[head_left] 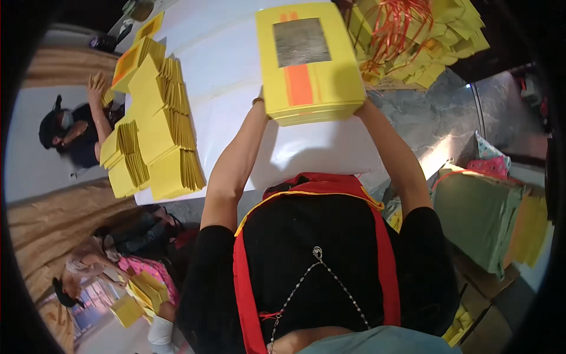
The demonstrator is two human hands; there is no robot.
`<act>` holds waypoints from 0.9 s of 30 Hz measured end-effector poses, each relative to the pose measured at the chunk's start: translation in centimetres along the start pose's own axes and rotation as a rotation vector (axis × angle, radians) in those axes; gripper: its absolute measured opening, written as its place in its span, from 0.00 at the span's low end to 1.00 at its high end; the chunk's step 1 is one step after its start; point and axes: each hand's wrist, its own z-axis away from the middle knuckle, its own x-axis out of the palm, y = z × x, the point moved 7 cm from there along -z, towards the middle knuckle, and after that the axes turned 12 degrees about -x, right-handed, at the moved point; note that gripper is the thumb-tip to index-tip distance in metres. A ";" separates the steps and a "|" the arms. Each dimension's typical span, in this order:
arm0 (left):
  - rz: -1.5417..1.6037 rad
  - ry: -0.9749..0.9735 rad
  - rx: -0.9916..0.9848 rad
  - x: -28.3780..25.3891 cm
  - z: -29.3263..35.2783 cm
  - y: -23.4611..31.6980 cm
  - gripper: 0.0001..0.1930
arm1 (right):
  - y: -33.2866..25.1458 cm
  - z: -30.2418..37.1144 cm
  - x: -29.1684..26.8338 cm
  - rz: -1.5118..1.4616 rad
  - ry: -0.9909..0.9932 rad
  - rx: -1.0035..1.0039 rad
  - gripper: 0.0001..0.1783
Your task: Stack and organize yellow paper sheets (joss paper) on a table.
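Note:
Both my arms stretch forward over the white tabletop to a thick stack of yellow paper. Its top sheet carries an orange stripe and a grey metallic square. My left hand grips the stack's left side, and my right hand has its right side. The stack hides most fingers of both hands. Left of it, several folded yellow paper bundles lie overlapping in rows along the table.
Beyond my right hand is a big heap of yellow paper with red ties. A green sack stands on the right. A masked co-worker handles yellow paper across the left table edge; other people hold yellow paper at lower left.

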 end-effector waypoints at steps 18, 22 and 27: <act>-0.320 0.522 0.267 -1.3 -2.1 0.1 0.33 | 1.8 -0.2 -9.6 -0.159 -0.283 -0.001 0.26; 0.009 0.449 0.215 -0.7 -1.1 -0.2 0.31 | -0.9 0.7 -8.8 0.077 -0.628 -0.220 0.29; 0.004 0.510 0.170 -1.6 0.8 -0.4 0.24 | -0.2 0.7 -6.8 0.008 -0.123 0.093 0.29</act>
